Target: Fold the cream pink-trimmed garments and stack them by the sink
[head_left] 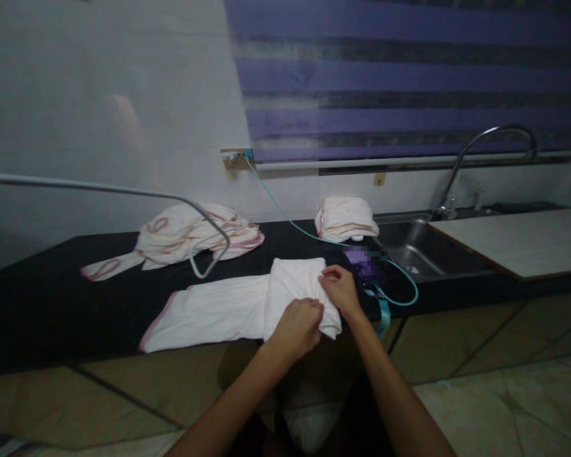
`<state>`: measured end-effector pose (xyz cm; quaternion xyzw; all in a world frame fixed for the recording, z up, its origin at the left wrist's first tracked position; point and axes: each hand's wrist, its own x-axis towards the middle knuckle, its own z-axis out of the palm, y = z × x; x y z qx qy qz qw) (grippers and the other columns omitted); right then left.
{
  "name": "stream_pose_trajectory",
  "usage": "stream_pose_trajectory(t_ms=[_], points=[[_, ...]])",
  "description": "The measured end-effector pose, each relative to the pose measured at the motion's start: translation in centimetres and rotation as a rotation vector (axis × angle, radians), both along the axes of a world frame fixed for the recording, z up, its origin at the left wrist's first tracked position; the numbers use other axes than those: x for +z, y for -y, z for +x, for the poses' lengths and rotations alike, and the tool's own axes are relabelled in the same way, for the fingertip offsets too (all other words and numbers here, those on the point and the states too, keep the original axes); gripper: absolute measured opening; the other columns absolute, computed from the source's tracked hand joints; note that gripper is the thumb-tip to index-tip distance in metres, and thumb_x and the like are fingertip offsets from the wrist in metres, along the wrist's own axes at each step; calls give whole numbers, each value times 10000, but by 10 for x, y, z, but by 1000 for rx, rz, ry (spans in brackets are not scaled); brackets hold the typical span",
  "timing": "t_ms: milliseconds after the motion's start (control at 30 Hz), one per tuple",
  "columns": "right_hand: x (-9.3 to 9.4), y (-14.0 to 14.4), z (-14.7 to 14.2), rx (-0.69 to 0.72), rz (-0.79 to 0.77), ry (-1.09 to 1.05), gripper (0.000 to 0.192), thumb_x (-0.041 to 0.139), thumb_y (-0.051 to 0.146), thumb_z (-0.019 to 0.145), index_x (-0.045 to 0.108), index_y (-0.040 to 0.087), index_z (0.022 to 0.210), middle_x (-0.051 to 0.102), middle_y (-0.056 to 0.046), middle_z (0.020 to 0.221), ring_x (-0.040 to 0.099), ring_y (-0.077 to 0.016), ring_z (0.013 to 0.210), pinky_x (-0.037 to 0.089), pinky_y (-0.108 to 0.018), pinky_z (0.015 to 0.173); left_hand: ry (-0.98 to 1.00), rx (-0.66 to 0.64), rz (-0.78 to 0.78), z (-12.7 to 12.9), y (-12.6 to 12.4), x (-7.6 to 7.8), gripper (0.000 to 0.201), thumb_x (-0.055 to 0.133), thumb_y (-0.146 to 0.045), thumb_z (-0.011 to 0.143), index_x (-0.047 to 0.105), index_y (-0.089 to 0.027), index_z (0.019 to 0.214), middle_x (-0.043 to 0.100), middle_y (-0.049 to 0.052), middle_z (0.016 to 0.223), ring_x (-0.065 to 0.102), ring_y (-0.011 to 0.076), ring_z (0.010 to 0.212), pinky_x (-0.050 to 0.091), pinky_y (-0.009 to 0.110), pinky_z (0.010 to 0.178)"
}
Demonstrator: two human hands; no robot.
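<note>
A white cloth with a pink edge (209,311) lies along the front of the black counter, its right part folded over into a thicker block. My left hand (301,322) is closed on the near right part of that folded block, fingers curled under and partly hidden. At the block's right edge, my right hand (340,287) pinches the fabric between thumb and fingers. Behind, to the left, lies a loose heap of similar pink-edged cloths (185,235). A neat stack of folded cloths (346,218) sits at the back near the sink.
Right of my hands lies a phone (364,265) with a teal cable (285,216) running to the wall socket (238,158). Beyond are a steel sink (419,251), a tap (457,168) and a pale board (523,238). A bent grey metal rod (124,188) juts in from the left.
</note>
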<state>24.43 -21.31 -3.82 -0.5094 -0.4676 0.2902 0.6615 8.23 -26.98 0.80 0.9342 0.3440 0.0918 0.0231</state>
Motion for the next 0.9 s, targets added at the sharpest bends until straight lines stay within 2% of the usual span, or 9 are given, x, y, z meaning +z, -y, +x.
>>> stream_pose_trajectory(t_ms=[200, 333, 500, 600, 700, 800, 900], points=[[3, 2, 0, 13, 9, 4, 216, 752, 363, 656, 698, 186, 768, 748, -61, 732, 702, -208, 670, 545, -297, 616, 137, -41, -28, -16, -1, -10, 515, 574, -75, 762, 635, -146, 1269, 665, 201, 1349, 651, 324, 1245, 540, 459, 1054], [4, 3, -1, 41, 22, -16, 204, 779, 366, 630, 720, 188, 713, 761, -71, 723, 707, -217, 676, 556, -313, 639, 187, -77, -72, -24, -4, -11, 552, 566, -85, 784, 614, -133, 1332, 637, 194, 1403, 611, 311, 1309, 500, 459, 1115], [2, 2, -2, 67, -9, -15, 212, 812, 363, 613, 765, 179, 707, 778, -81, 739, 713, -223, 680, 562, -326, 652, 267, -18, -110, -16, -6, -3, 367, 516, -66, 788, 704, -164, 1088, 731, 135, 1178, 677, 287, 1132, 544, 426, 1008], [3, 3, -2, 62, -15, -12, 234, 833, 367, 607, 784, 174, 729, 785, -87, 758, 714, -227, 686, 565, -331, 658, 310, -15, -53, -10, -6, -2, 386, 490, -16, 740, 706, -155, 1028, 702, 143, 1194, 640, 277, 1152, 526, 393, 1011], [3, 3, -1, 56, -12, -15, 233, 829, 373, 620, 779, 177, 735, 784, -81, 765, 710, -223, 700, 560, -324, 663, 306, 37, -60, -9, -8, -5, 432, 496, -12, 710, 726, -142, 1050, 732, 147, 1116, 669, 296, 1076, 536, 408, 953], [3, 3, 1, 59, -5, -15, 219, 787, 371, 660, 764, 180, 764, 776, -65, 774, 700, -213, 709, 554, -316, 677, 375, 124, -154, -11, -17, -5, 370, 526, -84, 770, 783, -152, 1027, 777, 141, 989, 719, 313, 921, 548, 418, 845], [2, 0, 3, -8, -1, -34, 229, 712, 395, 726, 738, 183, 808, 765, -61, 801, 702, -216, 752, 561, -321, 710, 584, 243, -328, -8, -26, 0, 268, 576, -167, 806, 821, -181, 912, 778, 99, 816, 707, 270, 716, 540, 376, 722]])
